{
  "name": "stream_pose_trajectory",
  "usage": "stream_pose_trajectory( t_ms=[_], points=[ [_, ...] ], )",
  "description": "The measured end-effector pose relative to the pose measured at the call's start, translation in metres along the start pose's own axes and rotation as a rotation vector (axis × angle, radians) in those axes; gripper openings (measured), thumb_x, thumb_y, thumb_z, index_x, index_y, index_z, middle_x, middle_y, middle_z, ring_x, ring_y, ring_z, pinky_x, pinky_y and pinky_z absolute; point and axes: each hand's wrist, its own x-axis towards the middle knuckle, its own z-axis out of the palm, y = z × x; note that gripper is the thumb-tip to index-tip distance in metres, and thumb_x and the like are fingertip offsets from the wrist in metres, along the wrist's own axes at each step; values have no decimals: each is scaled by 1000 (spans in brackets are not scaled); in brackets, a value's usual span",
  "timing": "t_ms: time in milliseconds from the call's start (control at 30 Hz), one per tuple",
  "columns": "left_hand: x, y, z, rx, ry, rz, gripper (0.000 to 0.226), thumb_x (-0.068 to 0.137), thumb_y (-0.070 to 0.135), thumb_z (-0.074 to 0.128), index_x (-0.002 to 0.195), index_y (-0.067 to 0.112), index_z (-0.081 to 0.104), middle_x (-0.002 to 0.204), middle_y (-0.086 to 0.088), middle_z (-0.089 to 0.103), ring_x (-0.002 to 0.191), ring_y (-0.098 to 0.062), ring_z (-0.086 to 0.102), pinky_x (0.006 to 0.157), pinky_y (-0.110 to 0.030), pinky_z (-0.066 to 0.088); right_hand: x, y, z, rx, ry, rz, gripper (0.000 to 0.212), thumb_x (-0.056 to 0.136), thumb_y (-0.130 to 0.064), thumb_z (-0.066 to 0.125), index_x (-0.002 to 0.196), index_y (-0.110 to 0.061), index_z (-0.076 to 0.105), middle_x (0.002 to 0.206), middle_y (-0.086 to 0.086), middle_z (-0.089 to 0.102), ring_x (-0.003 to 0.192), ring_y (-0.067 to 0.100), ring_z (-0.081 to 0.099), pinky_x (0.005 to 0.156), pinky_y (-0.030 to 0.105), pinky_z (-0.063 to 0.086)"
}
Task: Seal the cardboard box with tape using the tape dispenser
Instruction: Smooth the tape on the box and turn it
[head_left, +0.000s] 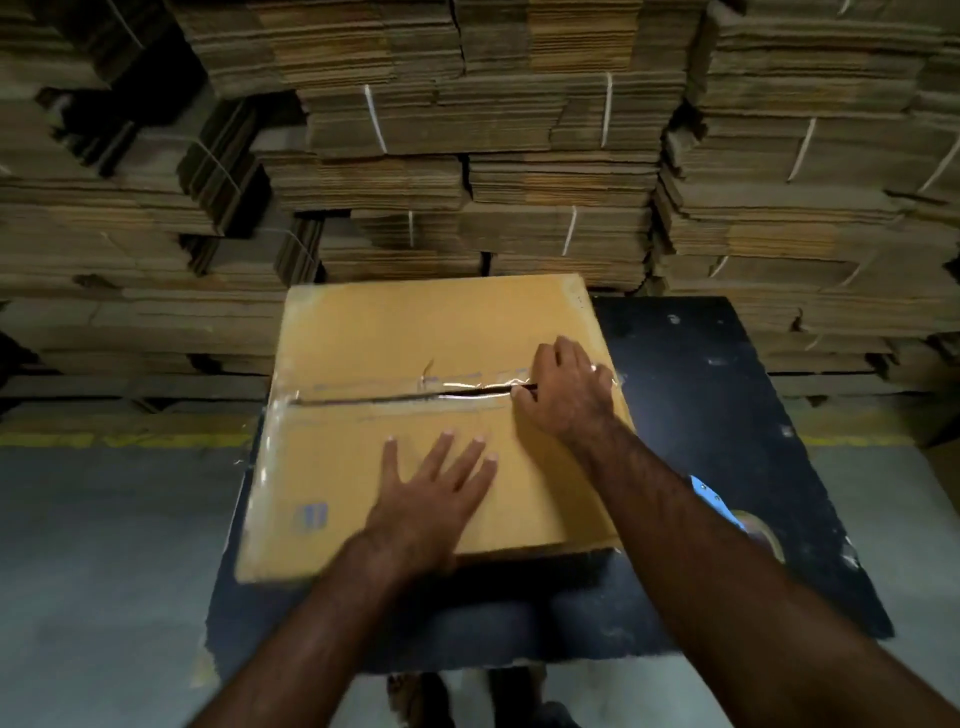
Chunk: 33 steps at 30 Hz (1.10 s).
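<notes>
A brown cardboard box (363, 332) lies on a black table (701, 395), flaps closed along a centre seam. Clear tape (363, 402) covers the seam and runs down the left side. My left hand (431, 499) presses flat on the near flap with fingers spread. My right hand (563, 389) rests on the right end of the seam, fingers curled down onto the tape there. The tape dispenser (748, 525), blue with a tape roll, lies on the table right of the box, partly hidden behind my right forearm.
Tall stacks of flattened, strapped cardboard (519, 156) fill the whole background behind the table. Grey floor (104, 545) with a yellow line (119, 439) lies to the left and right of the table.
</notes>
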Motion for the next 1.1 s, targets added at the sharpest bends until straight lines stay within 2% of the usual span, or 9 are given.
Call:
stream_pose_trajectory(
  t_ms=[100,200,333,400,467,600,700,900,1100],
  points=[
    [-14,-45,-8,64,-58,-190,95,97,18,50,148,48,-25,160,-10,-33,148,-36,-25,106,-79,-5,16,-19,-5,71,-32,-130,57,83,-48,52,127,-13,45,140,13,42,129,30,39,100,52,36],
    [-29,-62,-5,-10,-20,-377,89,97,27,51,148,52,-17,162,-12,-27,150,-38,-20,108,-77,-2,41,-35,-13,110,-39,-217,62,84,-48,55,133,-13,42,147,13,37,134,30,36,103,50,33],
    [-35,-34,15,-499,279,-786,80,82,34,60,152,35,22,166,-12,-8,150,-39,0,114,-65,20,83,-39,-25,86,-105,-241,75,86,-56,57,144,-16,33,152,16,31,138,34,32,106,54,30],
    [-35,-20,29,-881,487,-979,89,70,41,62,150,17,32,161,-24,11,145,-44,18,114,-51,27,97,-37,-28,52,-138,-229,82,85,-62,55,148,-19,27,155,17,28,140,36,29,108,56,28],
    [-33,-9,36,-1152,599,-1041,89,69,43,65,146,10,37,151,-22,35,137,-39,34,109,-36,30,107,-35,-28,24,-165,-222,85,85,-67,53,151,-21,23,155,18,28,140,38,31,108,56,27],
    [-17,-12,32,-1242,669,-1149,89,78,34,79,151,13,32,144,-13,48,130,-33,47,105,-39,42,115,-27,-27,-13,-189,-168,84,82,-71,51,146,-21,30,147,20,41,133,40,40,106,57,27],
    [-6,-38,26,-1164,661,-1088,99,66,49,80,149,17,35,144,-11,50,129,-31,50,108,-45,43,104,-8,-33,6,-196,-35,84,78,-71,53,143,-21,34,144,22,43,129,41,43,103,54,27],
    [37,-86,-4,-967,463,-813,77,72,50,81,136,22,50,138,-12,54,118,-33,56,96,-51,52,24,66,-46,90,-254,220,83,76,-68,58,139,-18,38,138,21,41,124,41,44,98,47,38],
    [64,-64,3,-797,423,-539,82,80,47,77,148,23,38,154,-15,29,133,-39,41,107,-53,41,-78,106,-24,179,-144,299,74,80,-62,58,134,-14,41,132,19,43,122,39,41,98,45,42]
  ],
)
